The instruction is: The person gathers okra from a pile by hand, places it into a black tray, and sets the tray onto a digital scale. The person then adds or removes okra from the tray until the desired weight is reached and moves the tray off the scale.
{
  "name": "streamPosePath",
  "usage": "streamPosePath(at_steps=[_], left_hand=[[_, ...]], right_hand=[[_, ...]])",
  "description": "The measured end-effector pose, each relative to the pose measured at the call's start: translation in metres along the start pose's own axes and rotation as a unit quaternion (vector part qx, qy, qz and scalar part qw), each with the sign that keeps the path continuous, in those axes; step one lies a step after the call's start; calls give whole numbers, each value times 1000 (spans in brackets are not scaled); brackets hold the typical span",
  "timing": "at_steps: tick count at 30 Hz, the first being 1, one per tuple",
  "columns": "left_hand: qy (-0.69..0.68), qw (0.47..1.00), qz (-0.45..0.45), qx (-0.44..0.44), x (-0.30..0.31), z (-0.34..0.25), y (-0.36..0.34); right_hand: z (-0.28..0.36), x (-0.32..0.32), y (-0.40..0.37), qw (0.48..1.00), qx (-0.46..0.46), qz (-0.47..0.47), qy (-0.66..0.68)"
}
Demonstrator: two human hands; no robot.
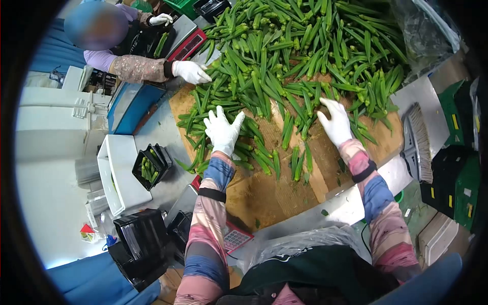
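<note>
A big heap of green okra [264, 66] covers the far half of a brown board [274, 198]. Wearing a white glove, my left hand [223, 133] is spread over the okra at the heap's left edge, with nothing held. My right hand [335, 122], also gloved in white, reaches to the heap's right front side. Its fingers are apart and slightly curved beside some pods, and I see nothing in its grip. Between my hands several loose okra pods [288, 131] lie on the board.
Across at the left, a co-worker's gloved hand [191, 71] touches the heap. A black tray [152, 166] with okra stands beside a white bin [114, 175]. Near me is a red calculator-like keypad [236, 238]. A brush [419, 142] leans at right by green crates [460, 188].
</note>
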State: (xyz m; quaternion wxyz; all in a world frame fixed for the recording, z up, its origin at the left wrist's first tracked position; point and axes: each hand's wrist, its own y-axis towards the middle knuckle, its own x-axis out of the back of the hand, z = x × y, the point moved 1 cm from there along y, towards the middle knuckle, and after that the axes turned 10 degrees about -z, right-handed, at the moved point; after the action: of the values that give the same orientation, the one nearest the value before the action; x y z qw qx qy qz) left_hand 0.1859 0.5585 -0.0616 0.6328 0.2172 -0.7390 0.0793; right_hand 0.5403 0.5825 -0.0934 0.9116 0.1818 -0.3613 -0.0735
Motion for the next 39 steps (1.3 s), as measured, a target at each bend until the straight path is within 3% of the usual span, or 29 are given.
streamPosePath(at_steps=[2, 3, 4, 6, 8, 11, 14, 15, 16, 18, 22, 23, 24, 26, 29, 30, 33, 34, 36, 37, 39], left_hand=[[56, 997, -49, 37, -1, -5, 10], [49, 997, -55, 24, -5, 4, 23], [55, 992, -117, 1, -5, 7, 31], [-175, 978, -114, -20, 1, 12, 51], [-190, 966, -164, -61, 12, -13, 56], [-323, 944, -45, 53, -6, -37, 72], [-246, 963, 35, 101, -1, -61, 91], [-211, 976, 2, 51, -22, -53, 99], [-146, 986, 50, 59, -11, -65, 101], [-70, 992, 62, 88, -22, -75, 105], [-101, 990, 84, 46, -43, -69, 117], [-136, 986, 97, 29, -40, -70, 113], [-264, 960, 91, -36, -60, -57, 119], [-442, 887, 122, -50, -43, -68, 115], [-545, 822, 160, -35, -48, -65, 122], [-576, 778, 247, 30, -43, -67, 124], [-559, 791, 247, 41, -40, -76, 131], [-546, 819, 175, 20, -48, -79, 133], [-586, 788, 186, 5, -57, -80, 134], [-616, 767, 179, 13, -57, -83, 131], [-576, 798, 178, 11, -53, -83, 120]], right_hand=[[11, -17, 33, 999, 26, -12, -14], [11, -29, 49, 999, 30, 1, -14], [21, -35, 64, 999, 20, 27, -16], [24, -59, 89, 998, 2, 57, 18], [22, -86, 112, 996, -52, 68, 9], [11, -127, 141, 986, -154, 70, 8], [24, -130, 165, 973, -174, 137, -65], [23, -132, 167, 971, -165, 156, -73], [26, -130, 170, 969, -146, 173, -101], [31, -137, 168, 973, -129, 161, -104], [53, -139, 170, 969, -113, 184, -124], [54, -137, 172, 967, -118, 190, -120], [55, -136, 171, 966, -124, 195, -118], [56, -139, 167, 967, -141, 182, -107], [67, -140, 167, 964, -156, 187, -105], [69, -140, 165, 964, -156, 191, -102], [68, -143, 164, 964, -155, 196, -94], [65, -141, 169, 958, -162, 225, -76], [68, -137, 172, 954, -173, 235, -69], [70, -138, 169, 957, -183, 217, -64], [74, -144, 154, 970, -174, 155, -67]])
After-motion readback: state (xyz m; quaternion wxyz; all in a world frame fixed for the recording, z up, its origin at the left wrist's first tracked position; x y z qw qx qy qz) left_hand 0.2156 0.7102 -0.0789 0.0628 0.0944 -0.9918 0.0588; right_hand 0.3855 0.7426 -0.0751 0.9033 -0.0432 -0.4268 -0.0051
